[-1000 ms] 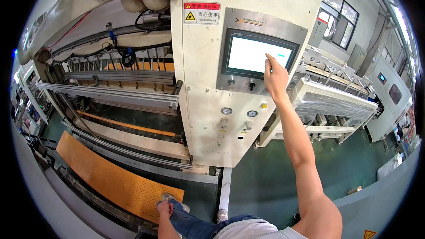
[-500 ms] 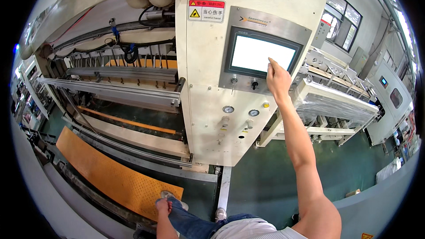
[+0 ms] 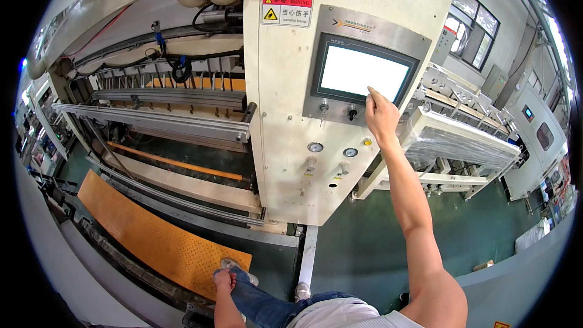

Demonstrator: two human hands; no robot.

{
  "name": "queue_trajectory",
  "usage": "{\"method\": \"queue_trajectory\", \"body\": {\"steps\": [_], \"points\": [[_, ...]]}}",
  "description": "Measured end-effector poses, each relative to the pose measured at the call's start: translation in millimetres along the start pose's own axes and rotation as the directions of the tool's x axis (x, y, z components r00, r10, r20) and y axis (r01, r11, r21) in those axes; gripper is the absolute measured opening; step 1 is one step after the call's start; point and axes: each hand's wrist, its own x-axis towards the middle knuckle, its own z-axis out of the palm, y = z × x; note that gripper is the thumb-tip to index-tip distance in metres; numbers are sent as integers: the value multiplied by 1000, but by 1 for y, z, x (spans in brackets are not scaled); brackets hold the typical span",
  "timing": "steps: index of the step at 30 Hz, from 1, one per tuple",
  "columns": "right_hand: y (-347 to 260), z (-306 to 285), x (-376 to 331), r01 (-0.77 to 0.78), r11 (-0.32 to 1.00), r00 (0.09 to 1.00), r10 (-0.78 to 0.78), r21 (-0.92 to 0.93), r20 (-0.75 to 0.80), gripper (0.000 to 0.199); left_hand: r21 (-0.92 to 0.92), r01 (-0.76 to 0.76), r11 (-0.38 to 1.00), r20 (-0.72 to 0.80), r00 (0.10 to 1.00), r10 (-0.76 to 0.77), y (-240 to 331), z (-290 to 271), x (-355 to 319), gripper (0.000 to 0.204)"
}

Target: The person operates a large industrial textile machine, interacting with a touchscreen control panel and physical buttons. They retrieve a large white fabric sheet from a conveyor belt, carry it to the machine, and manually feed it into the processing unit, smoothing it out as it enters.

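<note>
My right hand (image 3: 382, 118) reaches up to the touchscreen panel (image 3: 364, 76), whose display is washed out to white. Its index finger points at the lower right part of the display, while the other fingers are curled and hold nothing. Whether the fingertip presses the glass, I cannot tell. Below the panel's display are a key switch (image 3: 323, 109) and a black knob (image 3: 352, 113), just left of that hand. My left hand (image 3: 225, 280) hangs low beside my jeans, above a shoe, with its fingers curled in and nothing visible in them.
The panel sits on a tall cream machine cabinet (image 3: 291, 176) with two round gauges (image 3: 315, 147). To the left, the machine's bay holds metal bars (image 3: 158, 119) and cables. An orange tread plate (image 3: 158, 231) lies low. A plastic-wrapped frame (image 3: 455, 149) stands right, over green floor.
My right index fingertip has moved slightly down on the display, toward its lower edge. The view has shifted a little. My left hand stays low by my leg.
</note>
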Motion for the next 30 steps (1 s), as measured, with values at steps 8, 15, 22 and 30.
{"method": "queue_trajectory", "body": {"steps": [8, 15, 22, 30], "points": [[-49, 10, 37, 45, 998, 997, -48, 53, 60, 29, -41, -14, 999, 22, 1000, 15, -4, -3, 5, 46], [-69, 9, 65, 14, 1000, 998, -13, -11, 59, 27, -24, -18, 1000, 47, 999, 19, -8, -5, 11, 46], [-27, 1, 13, -42, 997, 998, 38, 67, 54, 26, -53, 7, 999, 86, 996, -3, -6, -4, 21, 47], [25, -24, -6, -206, 978, 978, 207, -14, 24, 28, -19, -8, 1000, 43, 999, 9, 1, 3, 6, 46]]}}
